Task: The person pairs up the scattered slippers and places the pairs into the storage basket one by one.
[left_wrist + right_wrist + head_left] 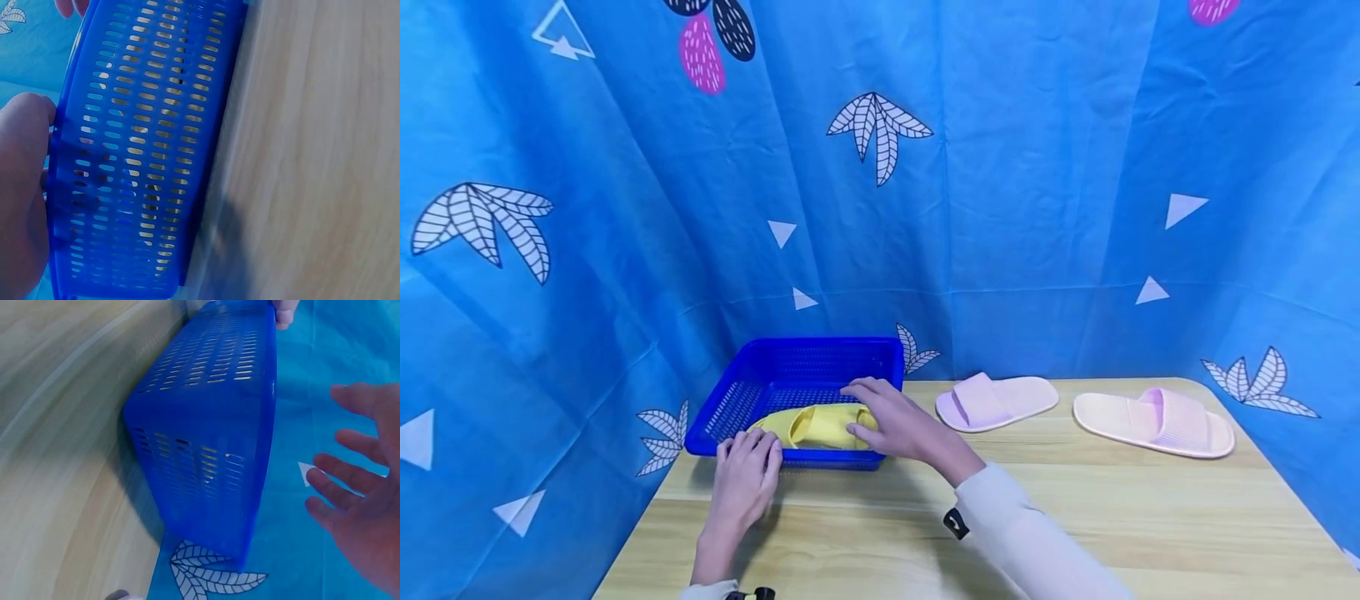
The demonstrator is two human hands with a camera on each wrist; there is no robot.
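Note:
A yellow slipper point(831, 427) lies sideways in the blue plastic basket point(895, 358), along its near wall. My left hand point(747, 475) holds the basket's near rim by the left corner, fingers bent over it beside the slipper's end. From the left wrist view, that hand point(22, 194) is against the rim, its fingertips mostly hidden behind it. Above the slipper's right end is my right hand point(898, 421), fingers extended. The right wrist view shows the right hand point(369, 469) with fingers spread, apart from the basket wall and holding nothing.
To the basket's right, a pale pink slipper point(1026, 393) lies on the wooden table point(880, 533). Farther right is a second pink slipper point(1116, 417), pointing the other way. A blue patterned curtain point(1022, 208) hangs behind the table and along its sides.

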